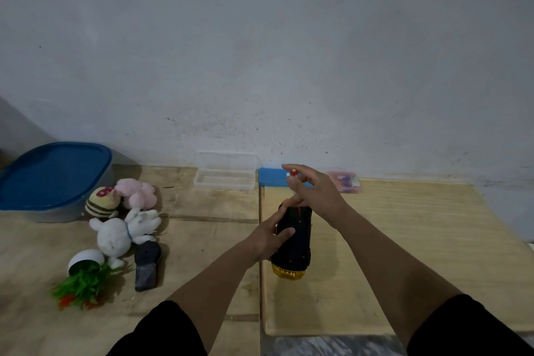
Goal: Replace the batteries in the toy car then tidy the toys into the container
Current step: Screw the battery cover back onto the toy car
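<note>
The toy car point(293, 243) lies upside down on the wooden board, black underside up, with its yellow body showing at the near end. My left hand point(270, 237) grips the car's left side. My right hand point(315, 196) hovers over the car's far end and pinches a small battery point(293, 176) with a red tip upright in its fingertips. The container point(55, 179), a grey tub with a blue lid on it, stands at the far left. Beside it lie a pink plush point(138, 192), a striped plush point(102, 201) and a white bunny plush point(121, 233).
A black oblong part point(147, 266) and a tipped white pot with a fake green plant point(83, 277) lie left of the car. Along the wall are an open clear plastic box point(225, 179), a blue box point(273, 177) and a pink case point(345, 182).
</note>
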`<state>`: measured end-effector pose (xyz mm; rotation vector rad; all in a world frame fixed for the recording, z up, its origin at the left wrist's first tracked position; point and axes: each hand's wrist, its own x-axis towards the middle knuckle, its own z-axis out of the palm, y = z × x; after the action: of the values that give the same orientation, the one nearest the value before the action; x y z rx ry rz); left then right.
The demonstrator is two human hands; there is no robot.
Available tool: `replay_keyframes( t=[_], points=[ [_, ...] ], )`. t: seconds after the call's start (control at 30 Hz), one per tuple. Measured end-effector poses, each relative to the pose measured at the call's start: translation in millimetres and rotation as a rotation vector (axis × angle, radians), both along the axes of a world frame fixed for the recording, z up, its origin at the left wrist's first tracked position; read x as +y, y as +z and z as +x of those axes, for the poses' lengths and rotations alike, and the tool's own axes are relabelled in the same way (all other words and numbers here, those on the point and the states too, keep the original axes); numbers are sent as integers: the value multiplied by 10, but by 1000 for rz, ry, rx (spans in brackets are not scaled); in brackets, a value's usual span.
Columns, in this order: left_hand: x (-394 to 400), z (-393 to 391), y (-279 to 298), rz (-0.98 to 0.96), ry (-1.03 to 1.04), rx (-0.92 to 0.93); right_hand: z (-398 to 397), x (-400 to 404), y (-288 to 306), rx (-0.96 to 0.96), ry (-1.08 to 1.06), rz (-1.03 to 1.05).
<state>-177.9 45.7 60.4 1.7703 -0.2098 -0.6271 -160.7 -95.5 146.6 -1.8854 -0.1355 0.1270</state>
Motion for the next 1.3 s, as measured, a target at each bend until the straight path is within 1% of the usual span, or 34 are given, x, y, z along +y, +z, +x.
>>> replay_keyframes(
  t=[0.1, 0.2, 0.33, 0.6, 0.73, 0.93, 1.13, 1.2, 1.3],
  points=[
    [-17, 6, 2, -2, 17, -4, 1, 14, -8, 19, -14, 31],
    [11, -7, 0, -16, 26, -4, 16, -14, -28, -1, -76, -14],
    [36, -44, -8, -24, 24, -16, -13, -73, -37, 5, -126, 15],
    [29, -103, 6, -19, -24, -45, -74, -110, -82, -70, -151, -110],
    [48, -125, 0, -25, -28, -22, -98, -117, -91, -86, -195, -221],
    [53, -139, 4, -20, -28, -17, -91, -156, -158, -161, -229, -326],
    [83, -112, 5, -37, 18, -13, -102, -158, -254, -103, -235, -275],
    [96, -87, 24, -29, 59, -6, -112, -142, -216, -91, -241, -215],
    [112, -49, 49, -28, 107, -12, -143, -126, -146, -76, -194, -108]
  ],
)
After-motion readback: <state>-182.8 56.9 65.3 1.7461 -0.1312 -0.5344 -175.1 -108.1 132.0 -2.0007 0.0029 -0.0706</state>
